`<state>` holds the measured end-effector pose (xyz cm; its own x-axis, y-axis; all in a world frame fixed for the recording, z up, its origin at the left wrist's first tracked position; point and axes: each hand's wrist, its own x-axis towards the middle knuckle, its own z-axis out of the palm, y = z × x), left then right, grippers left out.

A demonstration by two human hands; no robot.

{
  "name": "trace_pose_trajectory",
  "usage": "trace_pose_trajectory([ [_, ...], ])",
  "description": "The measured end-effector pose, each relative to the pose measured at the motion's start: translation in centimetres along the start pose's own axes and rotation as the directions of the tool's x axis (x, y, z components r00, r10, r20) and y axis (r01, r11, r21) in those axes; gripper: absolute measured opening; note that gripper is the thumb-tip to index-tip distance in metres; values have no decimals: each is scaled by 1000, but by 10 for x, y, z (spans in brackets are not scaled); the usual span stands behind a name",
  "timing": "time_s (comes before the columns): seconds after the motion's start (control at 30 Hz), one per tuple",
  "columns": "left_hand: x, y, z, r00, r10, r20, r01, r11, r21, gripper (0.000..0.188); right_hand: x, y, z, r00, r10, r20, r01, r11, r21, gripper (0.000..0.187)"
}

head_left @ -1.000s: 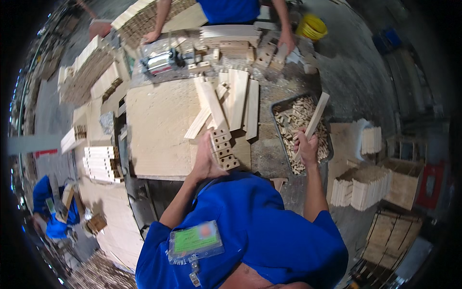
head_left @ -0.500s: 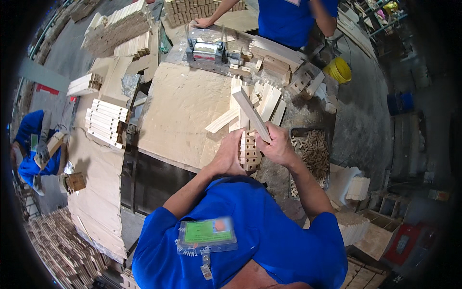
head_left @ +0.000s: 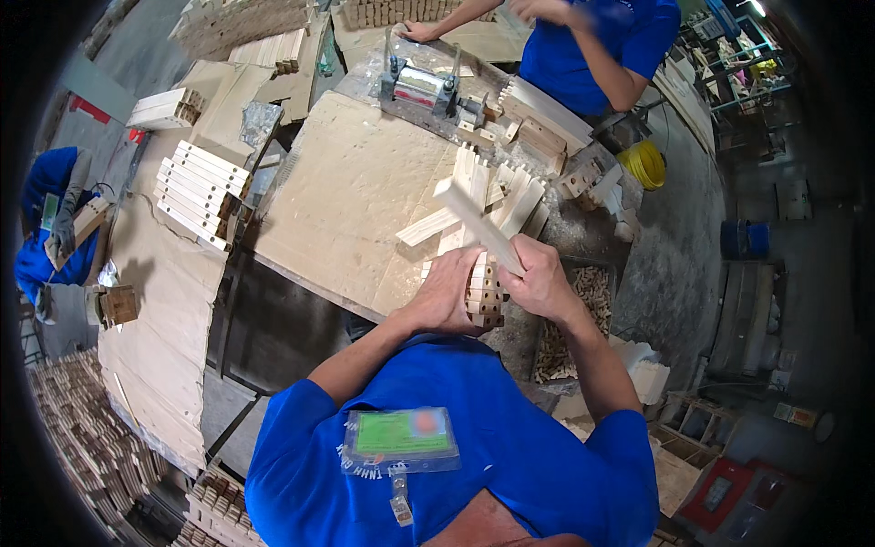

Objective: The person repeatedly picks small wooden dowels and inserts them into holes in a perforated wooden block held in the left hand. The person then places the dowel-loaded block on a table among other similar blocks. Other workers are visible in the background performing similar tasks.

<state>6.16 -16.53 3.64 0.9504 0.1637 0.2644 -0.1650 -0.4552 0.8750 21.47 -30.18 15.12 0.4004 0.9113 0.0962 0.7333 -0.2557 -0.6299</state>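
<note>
My left hand (head_left: pixel 444 294) is wrapped around a stack of drilled wooden blocks (head_left: pixel 483 294), whose ends with rows of dark round holes face me. Gripped in my right hand (head_left: pixel 540 281) is a pale wooden slat (head_left: pixel 476 219), tilted with its far end up and to the left. The slat's near end is inside my fist, just above and right of the block stack; whether it touches the stack I cannot tell. Beyond my hands, loose wooden slats (head_left: pixel 519 202) lie in a fanned heap on the table.
Wooden dowels (head_left: pixel 591 296) fill a tray beside my right forearm. A metal clamp device (head_left: pixel 421 89) sits at the table's far side, where a co-worker (head_left: pixel 592 55) in blue stands. Drilled slats (head_left: pixel 202 191) lie on the left bench; a yellow bucket (head_left: pixel 643 164) stands right.
The whole view has shifted and turned a little. My left hand keeps the block stack and my right hand the slat, which now looks slightly blurred. The co-worker's raised arm has moved.
</note>
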Motion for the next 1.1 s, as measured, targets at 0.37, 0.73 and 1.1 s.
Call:
trace_pose_trajectory([
  [0.37, -7, -7, -2, 999, -30, 11, 30, 1000, -3, 138, 1, -19, 17, 948, 313, -59, -298, 938, 179, 16],
  [0.73, -11, -8, -7, 998, -58, 7, 59, 998, -39, 129, -23, -2, 27, 887, 423, -185, -256, 785, 565, 26],
  [1.1, -9, 4, -9, 998, -53, -18, 53, 999, -2, 122, -9, -9, 10, 986, 69, -151, -70, 998, -4, 22],
])
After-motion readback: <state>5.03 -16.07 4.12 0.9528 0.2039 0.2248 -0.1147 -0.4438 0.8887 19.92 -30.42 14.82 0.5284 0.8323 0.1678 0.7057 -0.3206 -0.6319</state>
